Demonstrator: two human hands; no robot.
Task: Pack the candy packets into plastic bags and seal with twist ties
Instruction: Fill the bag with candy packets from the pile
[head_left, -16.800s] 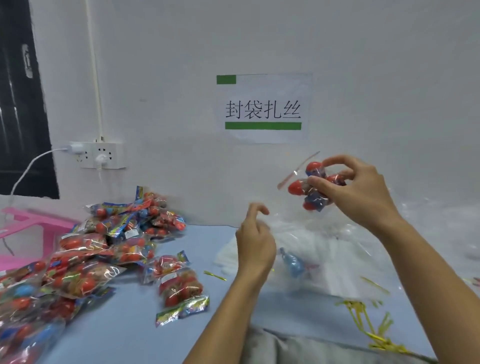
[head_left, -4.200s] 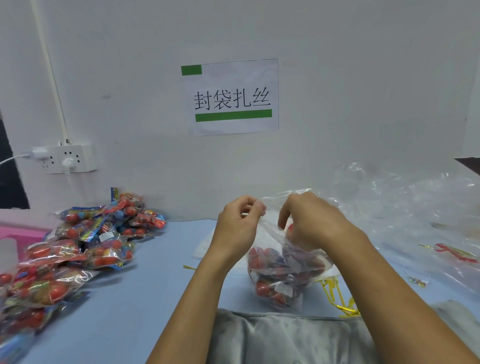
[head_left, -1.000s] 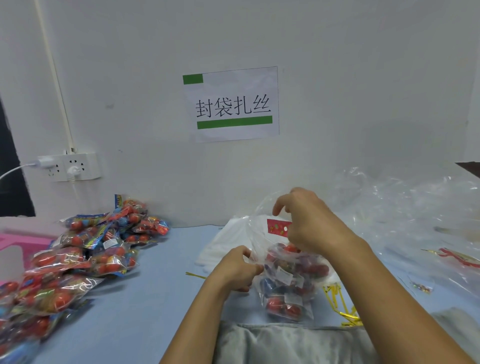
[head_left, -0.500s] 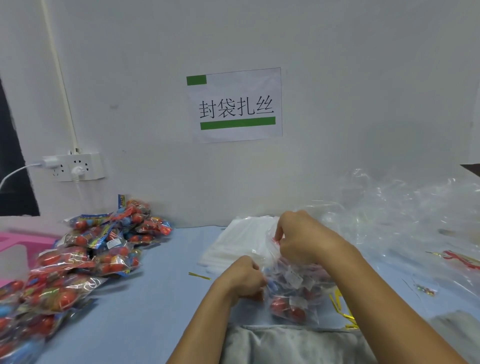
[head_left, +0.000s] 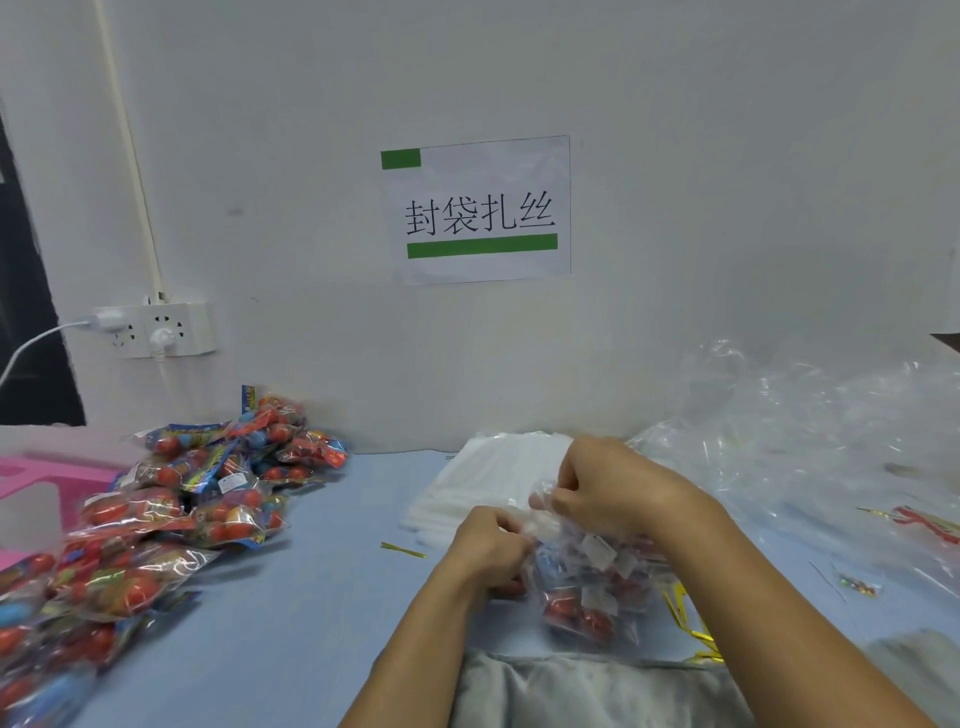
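Note:
A clear plastic bag (head_left: 589, 592) filled with red and blue candy packets sits on the blue table near its front edge. My right hand (head_left: 613, 486) pinches the gathered top of the bag from above. My left hand (head_left: 488, 543) grips the bag's neck from the left, fingers curled. Gold twist ties (head_left: 693, 623) lie just right of the bag, and a single tie (head_left: 402, 550) lies to the left of my hands.
A large heap of candy packets (head_left: 171, 509) covers the table's left side. A flat stack of empty clear bags (head_left: 483, 483) lies behind my hands. Crumpled clear plastic (head_left: 810, 441) piles up at the right. A pink stool (head_left: 31, 478) is at far left.
My right hand has dropped from holding the bag's top high to pinching it low, bunching the plastic. My left hand stays on the neck. The red label on the bag is now hidden.

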